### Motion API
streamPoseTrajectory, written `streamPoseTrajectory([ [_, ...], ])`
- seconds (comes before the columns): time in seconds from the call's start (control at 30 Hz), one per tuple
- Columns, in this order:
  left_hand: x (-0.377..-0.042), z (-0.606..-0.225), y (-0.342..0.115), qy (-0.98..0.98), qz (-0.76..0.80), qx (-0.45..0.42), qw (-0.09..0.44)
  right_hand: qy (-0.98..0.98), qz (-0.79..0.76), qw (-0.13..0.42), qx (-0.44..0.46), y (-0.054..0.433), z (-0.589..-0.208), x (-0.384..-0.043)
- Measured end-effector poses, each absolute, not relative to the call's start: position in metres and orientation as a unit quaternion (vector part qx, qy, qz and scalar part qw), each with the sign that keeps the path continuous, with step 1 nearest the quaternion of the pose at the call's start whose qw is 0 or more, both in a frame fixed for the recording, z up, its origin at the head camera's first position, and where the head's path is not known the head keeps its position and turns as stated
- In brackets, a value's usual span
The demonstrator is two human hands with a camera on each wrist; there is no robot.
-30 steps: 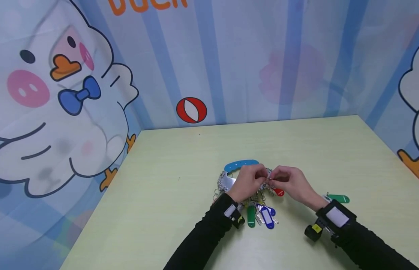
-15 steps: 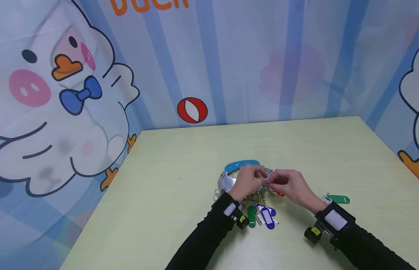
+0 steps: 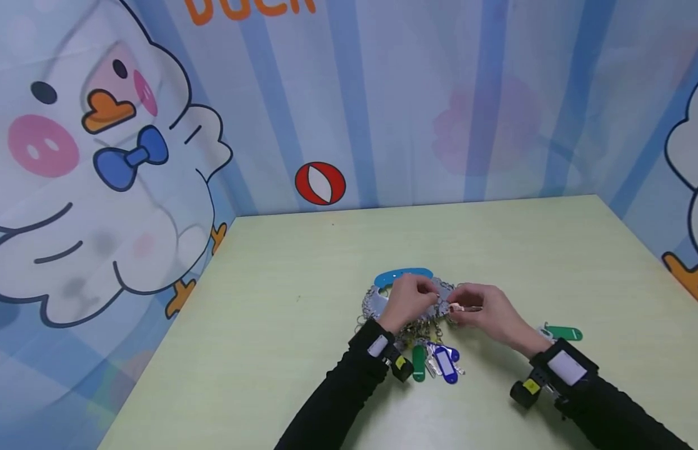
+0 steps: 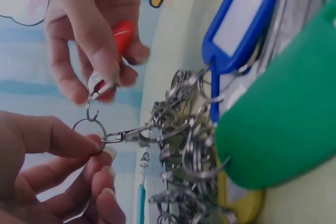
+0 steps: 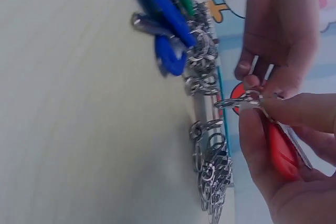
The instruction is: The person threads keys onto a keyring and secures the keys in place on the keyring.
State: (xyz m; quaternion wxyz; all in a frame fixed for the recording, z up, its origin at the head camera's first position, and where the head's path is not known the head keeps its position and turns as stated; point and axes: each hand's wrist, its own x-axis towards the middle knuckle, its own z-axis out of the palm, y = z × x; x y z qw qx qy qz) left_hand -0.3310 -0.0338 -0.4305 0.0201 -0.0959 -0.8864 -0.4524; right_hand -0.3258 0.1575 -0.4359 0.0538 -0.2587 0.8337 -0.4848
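Red tag [image 5: 283,153] gripped in your right hand [image 3: 489,314], near the clip [image 4: 126,137] whose ring [image 4: 103,128] your left hand [image 3: 407,303] pinches, you are probably joining or parting tag and ring, which next calls for holding the ring steady.

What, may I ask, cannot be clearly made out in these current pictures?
Head view: most of the red tag, hidden by the fingers of the right hand.
Head view: the tops of the orange lettering, cut off by the top edge.
Left wrist view: the green tag's far end, cut off by the right edge; part of the yellow tag, behind it.
Right wrist view: the blue tags, blurred.
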Motion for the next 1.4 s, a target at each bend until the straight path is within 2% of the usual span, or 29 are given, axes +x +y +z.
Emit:
streamPoseTrajectory([
  [0.2,-0.331,-0.431,-0.041,-0.857,-0.499,-0.130,-0.019,0.823,-0.529,0.088,-0.188,0.168,-0.430,-0.328],
  [0.4,-0.331,-0.435,-0.041,-0.833,-0.527,-0.159,-0.059,0.819,-0.542,0.085,-0.168,0.172,-0.432,-0.331],
  [0.83,-0.329,-0.431,-0.039,-0.837,-0.518,-0.166,-0.055,0.806,-0.557,0.100,-0.174,0.173,-0.436,-0.335],
  [1.4,-0.332,-0.435,-0.037,-0.844,-0.507,-0.170,-0.049,0.808,-0.552,0.091,-0.183,0.176,-0.440,-0.340],
])
